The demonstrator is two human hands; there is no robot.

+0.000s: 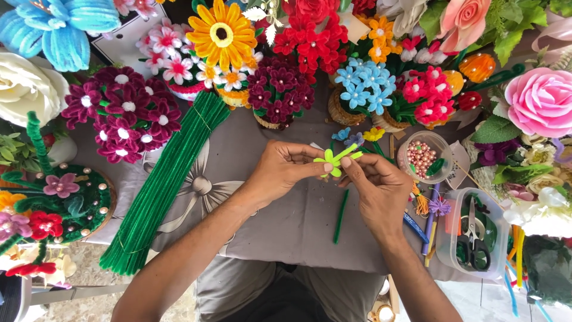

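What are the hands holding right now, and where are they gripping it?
Both hands pinch a small lime-green pipe-cleaner flower: the left hand at its petals from the left, the right hand fingertips at its right side.

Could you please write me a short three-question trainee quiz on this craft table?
1. True or false: both hands hold the lime flower.
2. Where is the green stem bundle? A) by the left arm B) by the right arm C) in the tub
3. What lies in the clear tub at the right?

Key: 1 true; 2 A; 3 scissors.
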